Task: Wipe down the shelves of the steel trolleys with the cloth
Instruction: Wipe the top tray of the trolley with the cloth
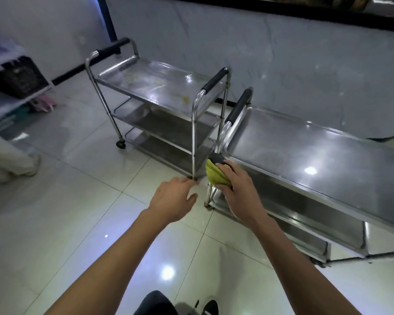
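bottom centre: dark shoe (pixel 210 306) on tiled floor (pixel 77 223) | left hand (pixel 173 198) mid-frame, fingers loose, holding nothing | right hand (pixel 236 187) grips yellow cloth (pixel 215 175) on black handle end of right trolley (pixel 305 155) | left trolley (pixel 159 87) beyond, stained top shelf | far left: another person's leg (pixel 9 160), crate rack (pixel 16 73)

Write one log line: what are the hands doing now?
right hand: grips yellow-green cloth at near steel trolley's black handle | left hand: open, empty
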The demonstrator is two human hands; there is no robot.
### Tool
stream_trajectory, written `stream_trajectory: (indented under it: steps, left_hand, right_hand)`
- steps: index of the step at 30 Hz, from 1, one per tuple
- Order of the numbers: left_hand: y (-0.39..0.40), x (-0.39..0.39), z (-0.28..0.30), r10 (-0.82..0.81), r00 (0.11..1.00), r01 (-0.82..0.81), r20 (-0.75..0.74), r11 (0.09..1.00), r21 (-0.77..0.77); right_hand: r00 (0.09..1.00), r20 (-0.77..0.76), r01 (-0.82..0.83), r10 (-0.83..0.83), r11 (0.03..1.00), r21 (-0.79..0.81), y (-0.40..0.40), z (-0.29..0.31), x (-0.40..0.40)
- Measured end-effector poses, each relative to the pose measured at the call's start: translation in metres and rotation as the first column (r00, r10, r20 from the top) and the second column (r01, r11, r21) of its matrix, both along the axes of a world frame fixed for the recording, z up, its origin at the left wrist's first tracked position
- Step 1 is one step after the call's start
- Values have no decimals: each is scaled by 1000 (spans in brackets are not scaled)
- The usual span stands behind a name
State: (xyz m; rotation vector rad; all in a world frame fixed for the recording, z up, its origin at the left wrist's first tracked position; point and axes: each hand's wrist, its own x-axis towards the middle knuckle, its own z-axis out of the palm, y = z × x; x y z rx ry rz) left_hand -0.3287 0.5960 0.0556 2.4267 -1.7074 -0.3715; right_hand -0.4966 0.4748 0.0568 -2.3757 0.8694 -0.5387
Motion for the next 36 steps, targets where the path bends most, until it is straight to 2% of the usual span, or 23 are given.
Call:
stream_trajectory:
  steps: [10, 14, 21, 28, 31, 36]
  left_hand:
    - [-3, 135, -33, 221, 974, -217, -60, 974, 68]
    - [-19, 216, -47, 252, 962, -245, -103, 966, 82]
    - [-78, 331, -54, 178, 977, -165, -118, 980, 115]
    - [-183, 393, -68, 65, 988, -50, -140, 993, 107]
    - [-232, 420, -74, 38, 992, -23, -121, 993, 117]
    - [-292, 462, -65, 49, 992, -35, -115, 992, 124]
  right_hand:
    - [975, -81, -208, 209, 978, 18, -42, -25, 152]
    - [969, -114, -219, 221, 975, 26, -64, -35, 226]
    - [990, -100, -94, 102, 993, 78, -114, -43, 318]
    - [994, -107, -6, 18, 994, 110, -189, -65, 367]
    - [993, -115, -3, 17, 993, 118, -236, -78, 392]
    - [999, -40, -15, 20, 995, 102, -297, -77, 440]
